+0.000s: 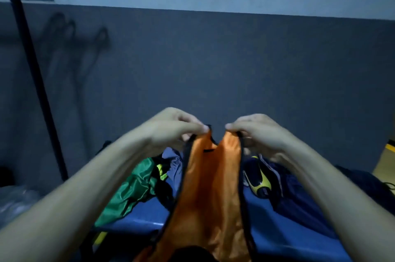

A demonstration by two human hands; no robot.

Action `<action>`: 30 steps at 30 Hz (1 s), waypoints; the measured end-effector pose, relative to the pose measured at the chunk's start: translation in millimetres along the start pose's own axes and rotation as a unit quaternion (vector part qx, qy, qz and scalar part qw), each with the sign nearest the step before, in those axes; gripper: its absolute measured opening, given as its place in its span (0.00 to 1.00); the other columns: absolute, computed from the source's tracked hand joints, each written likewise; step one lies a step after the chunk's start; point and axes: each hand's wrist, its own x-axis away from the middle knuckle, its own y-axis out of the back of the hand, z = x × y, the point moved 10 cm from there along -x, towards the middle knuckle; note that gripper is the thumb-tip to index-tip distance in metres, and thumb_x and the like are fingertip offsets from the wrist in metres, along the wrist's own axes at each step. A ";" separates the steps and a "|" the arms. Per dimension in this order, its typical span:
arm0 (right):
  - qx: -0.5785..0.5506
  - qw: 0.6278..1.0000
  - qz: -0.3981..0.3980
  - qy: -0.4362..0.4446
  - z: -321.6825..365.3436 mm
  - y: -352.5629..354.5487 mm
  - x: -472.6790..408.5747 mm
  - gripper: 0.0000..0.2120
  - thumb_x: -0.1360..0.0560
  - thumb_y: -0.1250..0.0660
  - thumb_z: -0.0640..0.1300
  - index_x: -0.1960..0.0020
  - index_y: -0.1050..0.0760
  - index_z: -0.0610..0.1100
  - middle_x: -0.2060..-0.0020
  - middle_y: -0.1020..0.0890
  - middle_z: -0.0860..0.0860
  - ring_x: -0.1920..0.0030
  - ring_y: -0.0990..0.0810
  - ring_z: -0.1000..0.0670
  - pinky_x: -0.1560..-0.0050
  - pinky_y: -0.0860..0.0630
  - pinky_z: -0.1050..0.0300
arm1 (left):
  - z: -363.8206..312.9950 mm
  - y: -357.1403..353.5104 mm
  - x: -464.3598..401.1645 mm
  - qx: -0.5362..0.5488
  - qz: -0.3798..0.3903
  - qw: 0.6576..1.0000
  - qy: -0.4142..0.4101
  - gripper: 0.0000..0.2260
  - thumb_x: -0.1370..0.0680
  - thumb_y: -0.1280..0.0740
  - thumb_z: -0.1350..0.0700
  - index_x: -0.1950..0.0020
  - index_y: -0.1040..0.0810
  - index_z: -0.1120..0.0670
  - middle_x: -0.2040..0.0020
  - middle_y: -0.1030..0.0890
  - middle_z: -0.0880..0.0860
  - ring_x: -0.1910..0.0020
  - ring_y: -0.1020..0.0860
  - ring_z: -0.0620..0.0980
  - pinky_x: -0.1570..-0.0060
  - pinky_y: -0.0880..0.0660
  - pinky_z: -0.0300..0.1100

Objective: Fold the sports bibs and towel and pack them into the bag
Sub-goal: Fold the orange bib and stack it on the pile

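Note:
An orange sports bib point(210, 189) with black trim hangs in front of me, held up by its two shoulder straps. My left hand point(175, 129) pinches the left strap between thumb and fingers. My right hand point(258, 131) pinches the right strap the same way. The bib's lower part drapes down toward me over the blue bench point(136, 216). A crumpled green bib point(132, 189) lies on the bench to the left. I cannot pick out the towel or the bag.
Dark blue clothing point(303, 195) and a yellow and black shoe point(257, 182) lie on the bench at right. A black pole point(32, 69) slants up at left, with clear plastic point(15, 199) beside it. A grey wall stands close behind.

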 end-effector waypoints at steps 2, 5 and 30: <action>0.003 0.999 -0.019 0.026 10.0 -24.3 -0.2 0.08 0.21 0.31 0.38 0.59 0.24 0.40 0.72 0.24 0.45 0.76 0.25 0.52 0.76 0.29 0.62 | -15.3 0.8 9.8 0.021 0.002 0.999 -0.025 0.05 0.25 0.25 0.58 0.57 0.15 0.60 0.67 0.20 0.54 0.70 0.23 0.49 0.67 0.23 0.43; 0.022 0.998 -0.047 0.032 12.4 -25.7 0.3 0.06 0.21 0.31 0.40 0.52 0.20 0.36 0.62 0.15 0.37 0.68 0.16 0.47 0.70 0.21 0.57 | -24.2 5.9 17.5 0.039 -0.031 0.998 -0.041 0.06 0.24 0.25 0.57 0.60 0.15 0.58 0.69 0.18 0.53 0.72 0.22 0.48 0.63 0.22 0.49; 0.211 0.953 0.150 0.157 66.5 10.7 35.6 0.06 0.23 0.31 0.30 0.49 0.19 0.37 0.54 0.14 0.41 0.52 0.17 0.47 0.46 0.22 0.56 | -46.7 25.7 86.6 -0.100 -0.066 0.947 -0.297 0.13 0.25 0.23 0.53 0.43 0.20 0.46 0.46 0.19 0.43 0.45 0.20 0.48 0.46 0.22 0.49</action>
